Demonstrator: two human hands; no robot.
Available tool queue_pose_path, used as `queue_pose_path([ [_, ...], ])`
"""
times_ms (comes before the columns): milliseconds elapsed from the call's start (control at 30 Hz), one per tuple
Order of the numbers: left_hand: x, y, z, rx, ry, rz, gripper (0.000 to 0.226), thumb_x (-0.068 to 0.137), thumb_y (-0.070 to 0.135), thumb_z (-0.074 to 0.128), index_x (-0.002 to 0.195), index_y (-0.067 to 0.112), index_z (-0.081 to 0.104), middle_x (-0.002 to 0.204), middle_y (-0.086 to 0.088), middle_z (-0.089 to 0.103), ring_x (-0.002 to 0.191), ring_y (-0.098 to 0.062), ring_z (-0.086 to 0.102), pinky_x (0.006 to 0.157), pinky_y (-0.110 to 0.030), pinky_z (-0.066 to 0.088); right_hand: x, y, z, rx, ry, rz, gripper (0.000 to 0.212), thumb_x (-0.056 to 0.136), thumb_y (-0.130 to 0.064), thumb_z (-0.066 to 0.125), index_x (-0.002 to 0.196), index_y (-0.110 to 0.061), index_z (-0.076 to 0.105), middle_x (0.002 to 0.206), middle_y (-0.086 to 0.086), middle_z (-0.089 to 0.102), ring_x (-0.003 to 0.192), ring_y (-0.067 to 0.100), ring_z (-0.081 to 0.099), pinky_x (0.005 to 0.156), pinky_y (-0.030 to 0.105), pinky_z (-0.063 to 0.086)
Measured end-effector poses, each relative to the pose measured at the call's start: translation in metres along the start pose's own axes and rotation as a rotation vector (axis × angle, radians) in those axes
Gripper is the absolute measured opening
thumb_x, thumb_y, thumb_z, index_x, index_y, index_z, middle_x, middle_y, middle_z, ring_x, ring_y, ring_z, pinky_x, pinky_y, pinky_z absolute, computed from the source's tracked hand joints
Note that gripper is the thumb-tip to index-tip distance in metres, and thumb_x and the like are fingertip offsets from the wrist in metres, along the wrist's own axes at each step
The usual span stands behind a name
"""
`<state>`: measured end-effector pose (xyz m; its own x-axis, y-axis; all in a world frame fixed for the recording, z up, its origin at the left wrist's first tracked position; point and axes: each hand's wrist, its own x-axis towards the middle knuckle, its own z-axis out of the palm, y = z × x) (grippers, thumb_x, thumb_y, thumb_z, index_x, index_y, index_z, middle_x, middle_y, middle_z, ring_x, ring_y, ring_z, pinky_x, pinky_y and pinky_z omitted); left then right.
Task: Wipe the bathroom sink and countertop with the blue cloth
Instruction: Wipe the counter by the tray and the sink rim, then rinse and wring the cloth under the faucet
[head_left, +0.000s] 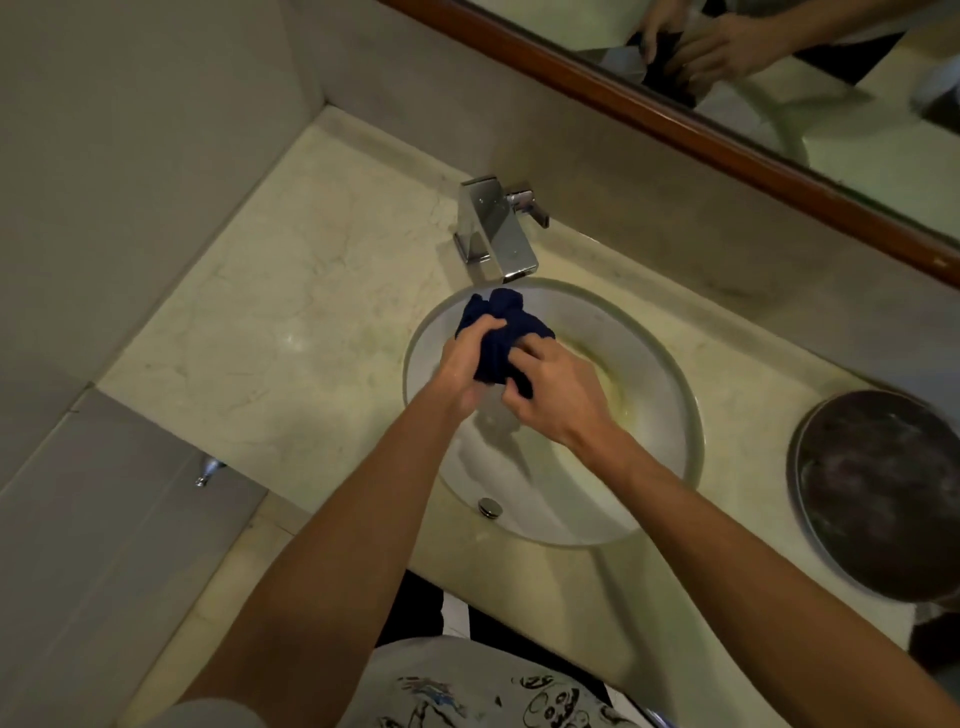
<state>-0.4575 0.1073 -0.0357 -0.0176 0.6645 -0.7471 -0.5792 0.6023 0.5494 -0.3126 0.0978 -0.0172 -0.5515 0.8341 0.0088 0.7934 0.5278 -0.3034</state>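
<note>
Blue cloth (501, 332) bunched above the sink (670, 395) bowl just below the faucet (493, 228), left hand (465, 366) and right hand (558, 397) both curled round it, pale countertop (291, 332) around, dark round tray (883, 493) at right.

Left arm: bare forearm extended forward from lower left, wrist straight.
Left hand (465, 364): fingers (488, 326) curled, gripping the dark blue cloth (501, 332) from the left side.
Right arm: bare forearm angled in from lower right.
Right hand (558, 397): back up, fingers curled, pinching the cloth's right edge.
Spacing: both hands close together.
</note>
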Motion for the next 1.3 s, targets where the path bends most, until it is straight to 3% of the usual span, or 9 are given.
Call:
queue_pose_path([
  [167,0.009,-0.009,-0.001,0.039,-0.145,-0.079,0.059,0.081,0.028,0.083,0.131,0.002,0.065,0.129,-0.018,0.068,0.119,-0.03,0.067,0.105,-0.044,0.052,-0.006,-0.014,0.018,-0.21,-0.101,0.011,0.042,0.082,-0.019,0.063,0.123,-0.007,0.062,0.126,0.013,0.058,0.106,0.03,0.054,0.088,0.041,0.046],
  [333,0.013,-0.018,-0.002,0.084,-0.044,-0.144,0.025,0.089,0.018,0.064,0.111,0.007,0.069,0.098,-0.009,0.074,0.086,-0.021,0.073,0.073,-0.032,0.061,-0.004,-0.027,0.005,-0.313,-0.239,0.003,0.037,0.094,-0.017,0.048,0.129,-0.008,0.057,0.121,0.012,0.062,0.107,0.028,0.055,0.091,0.039,0.043],
  [533,0.015,-0.015,-0.01,-0.099,-0.073,-0.105,0.017,0.092,0.016,0.046,0.085,0.008,0.059,0.071,-0.008,0.064,0.063,-0.02,0.063,0.053,-0.024,0.052,0.001,-0.008,-0.039,0.11,0.064,0.183,0.033,0.092,-0.025,0.056,0.123,-0.022,0.069,0.107,-0.001,0.073,0.087,0.022,0.068,0.072,0.039,0.057],
  [667,0.016,-0.009,-0.009,-0.229,-0.073,-0.125,0.028,0.094,0.037,0.058,0.098,0.012,0.07,0.093,-0.011,0.072,0.079,-0.022,0.071,0.065,-0.031,0.057,0.054,0.031,-0.049,0.403,0.319,0.609,0.034,0.102,-0.03,0.057,0.132,-0.018,0.066,0.115,-0.004,0.072,0.083,0.004,0.065,0.087,0.03,0.058],
  [767,0.017,-0.005,-0.004,-0.141,-0.123,-0.123,0.04,0.092,0.038,0.069,0.12,0.011,0.069,0.114,-0.011,0.074,0.1,-0.025,0.071,0.085,-0.036,0.058,0.104,0.049,-0.049,0.581,0.238,0.706,0.052,0.101,-0.043,0.056,0.144,-0.014,0.055,0.124,-0.001,0.069,0.105,0.012,0.066,0.1,0.036,0.054],
  [967,0.029,-0.004,-0.008,0.0,-0.153,-0.045,0.027,0.087,0.007,0.057,0.112,0.01,0.066,0.1,-0.008,0.074,0.095,-0.025,0.069,0.081,-0.035,0.055,0.14,0.064,-0.043,0.091,0.076,0.335,0.024,0.101,-0.029,0.055,0.113,-0.016,0.073,0.096,0.004,0.075,0.078,0.02,0.069,0.077,0.038,0.059],
  [1100,0.03,-0.005,-0.013,0.006,-0.111,-0.013,0.026,0.086,0.01,0.052,0.11,0.012,0.064,0.093,-0.004,0.072,0.087,-0.023,0.068,0.072,-0.031,0.055,0.153,0.074,-0.041,0.325,0.112,0.445,0.02,0.096,-0.021,0.057,0.102,-0.025,0.075,0.091,0.002,0.075,0.072,0.013,0.063,0.064,0.033,0.053],
  [1167,0.03,-0.008,-0.015,-0.005,-0.113,-0.001,0.026,0.086,0.013,0.05,0.108,0.011,0.064,0.093,-0.005,0.071,0.087,-0.023,0.067,0.072,-0.031,0.053,0.156,0.081,-0.035,0.545,0.133,0.519,0.025,0.093,-0.021,0.059,0.109,-0.028,0.077,0.09,-0.004,0.075,0.077,0.011,0.068,0.075,0.038,0.061],
  [1300,0.033,-0.014,-0.017,-0.078,-0.129,0.028,0.033,0.086,0.018,0.048,0.114,0.007,0.063,0.1,-0.009,0.069,0.091,-0.025,0.067,0.071,-0.032,0.055,0.113,0.085,-0.006,0.819,0.377,0.685,0.022,0.087,-0.045,0.062,0.092,-0.029,0.075,0.085,-0.003,0.076,0.079,0.014,0.073,0.078,0.044,0.061],
])
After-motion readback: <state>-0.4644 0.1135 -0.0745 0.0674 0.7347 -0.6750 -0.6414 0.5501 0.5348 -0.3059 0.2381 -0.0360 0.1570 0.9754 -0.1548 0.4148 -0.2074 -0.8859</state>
